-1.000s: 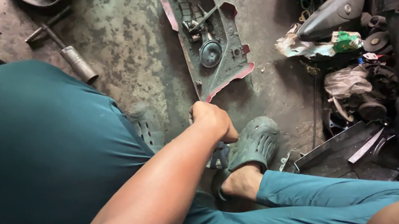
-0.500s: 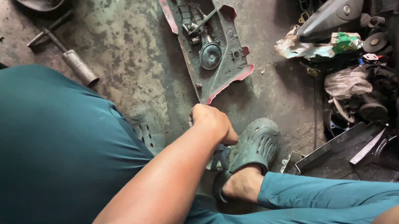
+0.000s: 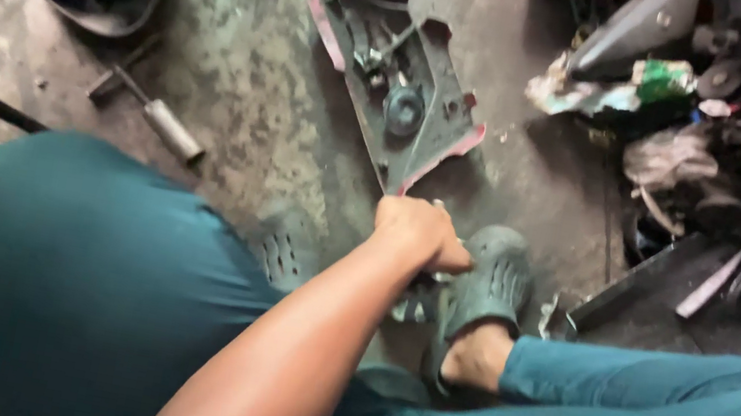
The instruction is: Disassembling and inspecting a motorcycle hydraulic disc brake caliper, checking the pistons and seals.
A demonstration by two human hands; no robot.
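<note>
Your left hand [image 3: 417, 232] is curled into a closed fist low over the stained concrete floor [image 3: 242, 74], gripping a small pale object that is too hidden to name. It sits just below the near tip of the dark grey plastic panel with red edges [image 3: 398, 81], which lies inside-up and holds a round black part. Right beside that hand, your foot wears a grey-green perforated rubber clog [image 3: 490, 280]. Your right hand stays out of view. A short metal socket wrench [image 3: 158, 115] lies well left of the panel.

Left hand [image 3: 422, 232] grip hidden by knuckles
</note>
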